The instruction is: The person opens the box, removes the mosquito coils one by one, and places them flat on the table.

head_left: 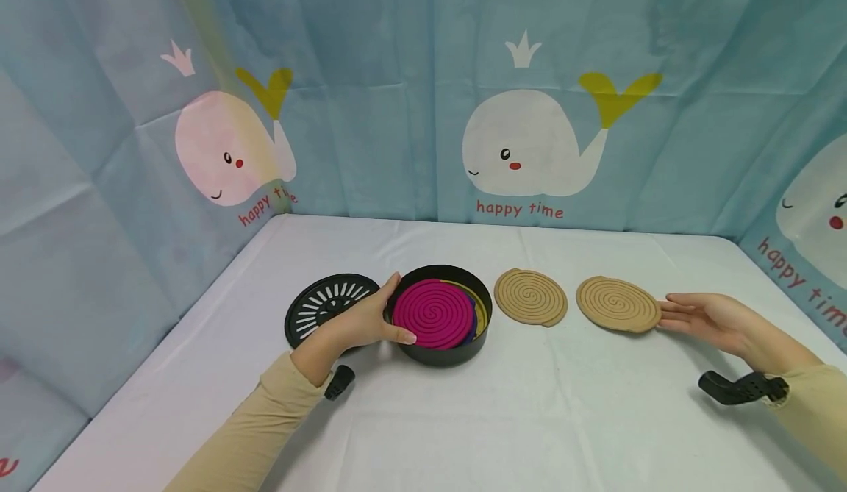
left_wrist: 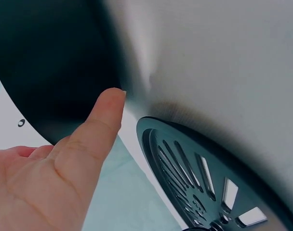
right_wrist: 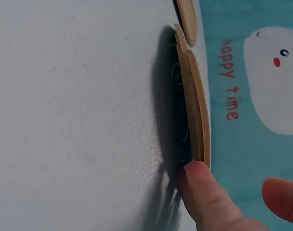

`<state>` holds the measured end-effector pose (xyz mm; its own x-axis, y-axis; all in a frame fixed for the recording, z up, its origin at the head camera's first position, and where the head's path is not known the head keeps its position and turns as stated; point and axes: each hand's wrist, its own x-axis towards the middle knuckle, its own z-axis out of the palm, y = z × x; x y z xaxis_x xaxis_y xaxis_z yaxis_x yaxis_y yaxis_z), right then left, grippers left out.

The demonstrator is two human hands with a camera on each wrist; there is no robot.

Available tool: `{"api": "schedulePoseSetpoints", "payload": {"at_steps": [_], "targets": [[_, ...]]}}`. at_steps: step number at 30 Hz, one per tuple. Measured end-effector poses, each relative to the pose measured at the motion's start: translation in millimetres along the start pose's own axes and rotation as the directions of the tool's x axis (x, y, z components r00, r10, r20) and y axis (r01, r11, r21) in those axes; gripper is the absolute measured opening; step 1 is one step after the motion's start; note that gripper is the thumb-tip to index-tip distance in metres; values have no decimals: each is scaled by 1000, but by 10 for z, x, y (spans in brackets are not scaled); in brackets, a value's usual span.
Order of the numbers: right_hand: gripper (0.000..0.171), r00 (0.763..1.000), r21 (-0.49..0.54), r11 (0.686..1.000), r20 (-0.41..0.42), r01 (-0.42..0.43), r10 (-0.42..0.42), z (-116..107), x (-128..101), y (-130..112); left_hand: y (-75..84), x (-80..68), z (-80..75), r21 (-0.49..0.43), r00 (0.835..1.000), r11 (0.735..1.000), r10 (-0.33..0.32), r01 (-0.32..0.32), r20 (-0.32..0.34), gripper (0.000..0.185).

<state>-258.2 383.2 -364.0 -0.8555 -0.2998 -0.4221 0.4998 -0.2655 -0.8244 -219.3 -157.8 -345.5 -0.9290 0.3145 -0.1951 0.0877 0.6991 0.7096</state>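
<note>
The fingers [head_left: 670, 309] of the right hand [head_left: 704, 319] lie straight and flat on the table [head_left: 463, 418], their tips touching the near-right edge of a tan coil [head_left: 618, 304]. In the right wrist view a fingertip [right_wrist: 204, 185] presses against that coil's [right_wrist: 194, 110] rim, and the coil's edge looks lifted a little off the cloth there. The hand holds nothing; it only touches.

The left hand [head_left: 360, 321] curls around the left side of a black tin [head_left: 445, 348], thumb [head_left: 404, 336] on the near rim, the other fingers [head_left: 390, 284] over the far-left rim. In the left wrist view 1 finger [left_wrist: 100, 125] lies straight against the tin's [left_wrist: 50, 62] dark wall.

Inside the tin sits a magenta coil [head_left: 433, 313], with dark blue and yellow coil edges showing under it on the right.

Just left of the tin, partly behind the left hand, lies a black slotted lid [head_left: 317, 306], flat on the table; the left wrist view shows its [left_wrist: 199, 178] slots close up.

A second tan coil [head_left: 531, 297] lies between the tin and the first, near both but touching neither.

Both arms wear beige sleeves [head_left: 258, 418]. A black strap [head_left: 741, 387] shows at the right wrist and another at the left [head_left: 340, 382]. The white-clothed table is walled by blue curtains [head_left: 410, 73] printed with white whales [head_left: 523, 146] and "happy time".
</note>
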Motion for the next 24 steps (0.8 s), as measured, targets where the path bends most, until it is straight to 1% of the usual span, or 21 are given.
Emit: {"api": "schedulePoseSetpoints", "payload": {"at_steps": [2, 3, 5, 6, 8, 10, 11, 12, 15, 18, 20, 21, 22, 24], "targets": [[36, 1000, 49, 999, 16, -5, 4, -20, -26, 1, -2, -1, 0, 1, 1000, 1000, 0, 0, 1, 116], [28, 1000, 73, 997, 21, -5, 4, -28, -38, 2, -3, -1, 0, 2, 1000, 1000, 2, -2, 2, 116], [31, 1000, 81, 997, 31, 1, -3, -33, -62, 7, -3, 1, -4, 1, 1000, 1000, 2, -2, 3, 116], [28, 999, 81, 997, 34, 4, -7, -34, -74, 9, -4, 0, -4, 1, 1000, 1000, 0, 0, 3, 116], [29, 999, 71, 997, 43, 17, -20, -37, -93, 18, -5, -2, -5, 3, 1000, 1000, -3, 3, 3, 116], [24, 997, 81, 996, 65, 24, -29, -39, -111, 29, -5, -7, -6, 3, 1000, 1000, -8, 8, 5, 116], [18, 997, 94, 995, 68, 26, -33, -38, -119, 35, -4, -8, -7, 2, 1000, 1000, -9, 9, 5, 116], [20, 996, 104, 994, 79, 30, -38, -35, -127, 41, -3, -9, -8, 2, 1000, 1000, -9, 9, 5, 116], [34, 994, 132, 990, 94, 39, -51, -20, -146, 60, 2, -10, -8, -5, 1000, 1000, -1, 1, 7, 116], [33, 994, 140, 988, 86, 57, -70, 9, -166, 68, 3, -6, -6, -13, 1000, 1000, 7, -7, 5, 116], [22, 995, 139, 988, 64, 72, -81, 41, -176, 64, 1, -4, -3, -16, 1000, 1000, 8, -8, 6, 116], [24, 995, 131, 988, 56, 80, -88, 62, -180, 59, -1, -5, 0, -17, 1000, 1000, 7, -7, 6, 116], [35, 994, 115, 989, 53, 93, -100, 85, -184, 54, -4, -3, 0, -16, 1000, 1000, 4, -4, 6, 116], [63, 991, 100, 989, 53, 114, -119, 138, -192, 39, -6, -7, 1, -11, 1000, 1000, 0, 0, 5, 116]]}}
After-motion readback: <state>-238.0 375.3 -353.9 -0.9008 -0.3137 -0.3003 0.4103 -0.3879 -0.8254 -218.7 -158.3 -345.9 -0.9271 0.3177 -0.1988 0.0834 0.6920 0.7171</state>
